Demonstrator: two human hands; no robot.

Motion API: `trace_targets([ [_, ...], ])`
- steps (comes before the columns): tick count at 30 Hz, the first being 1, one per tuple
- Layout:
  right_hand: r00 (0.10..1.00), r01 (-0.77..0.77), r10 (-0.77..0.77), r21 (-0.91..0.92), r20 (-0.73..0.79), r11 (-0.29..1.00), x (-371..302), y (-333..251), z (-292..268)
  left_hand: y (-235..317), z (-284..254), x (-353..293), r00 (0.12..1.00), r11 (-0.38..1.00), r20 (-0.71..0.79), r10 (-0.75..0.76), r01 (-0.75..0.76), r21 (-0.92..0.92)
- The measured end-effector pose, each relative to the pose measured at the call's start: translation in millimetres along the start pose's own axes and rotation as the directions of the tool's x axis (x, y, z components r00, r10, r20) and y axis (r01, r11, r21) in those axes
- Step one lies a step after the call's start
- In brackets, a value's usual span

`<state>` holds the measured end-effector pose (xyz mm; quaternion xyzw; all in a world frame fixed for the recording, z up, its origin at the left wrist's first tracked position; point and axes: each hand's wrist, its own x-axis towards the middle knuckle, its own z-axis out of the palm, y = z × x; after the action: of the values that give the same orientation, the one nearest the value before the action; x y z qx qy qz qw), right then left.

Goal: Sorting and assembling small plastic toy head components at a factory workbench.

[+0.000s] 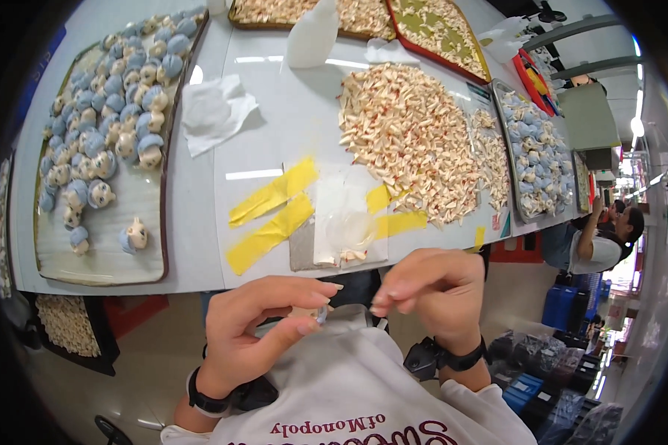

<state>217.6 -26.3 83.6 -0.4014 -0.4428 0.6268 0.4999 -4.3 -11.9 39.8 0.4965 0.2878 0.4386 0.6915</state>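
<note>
My left hand (249, 326) is just off the table's near edge, thumb and fingers pinched on a small doll head (321, 314), of which a blue and pale bit shows. To its right my right hand (441, 289) is closed, fingertips together; a tiny pale bit is near them, and I cannot make out whether they hold it. Beyond both hands a white sheet (326, 252) is fixed down with yellow tape (271, 233). On it are a clear round film or dish (350, 231) and a few small cream pieces (352, 255).
A long tray (104, 267) of blue-haired doll heads stands at left. A large heap of cream, red-tipped pieces (404, 133) covers the right middle. More trays stand behind and at right (534, 156). A white bottle (312, 37) and tissue (217, 111) are farther back. Another person (597, 248) sits right.
</note>
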Motion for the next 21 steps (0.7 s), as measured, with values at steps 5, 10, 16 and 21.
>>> trace_targets([
  [5,0.994,-0.084,0.082,-0.025,-0.077,0.996,-9,5,2,5,-7,-1,0.998,0.983,0.011,0.063,-0.064,0.173],
  [10,0.999,0.001,-0.026,-0.480,-0.046,0.877,-19,10,6,13,-12,-18,0.998,1.000,-0.054,0.009,-0.008,0.023],
  [16,0.999,0.046,-0.038,-0.427,0.026,0.903,-28,15,14,18,-5,-29,0.987,0.989,-0.142,0.080,-0.061,0.136],
  [21,1.000,-0.001,0.006,-0.385,0.011,0.923,-35,16,20,18,6,-34,0.984,0.997,-0.165,0.070,-0.064,0.043],
])
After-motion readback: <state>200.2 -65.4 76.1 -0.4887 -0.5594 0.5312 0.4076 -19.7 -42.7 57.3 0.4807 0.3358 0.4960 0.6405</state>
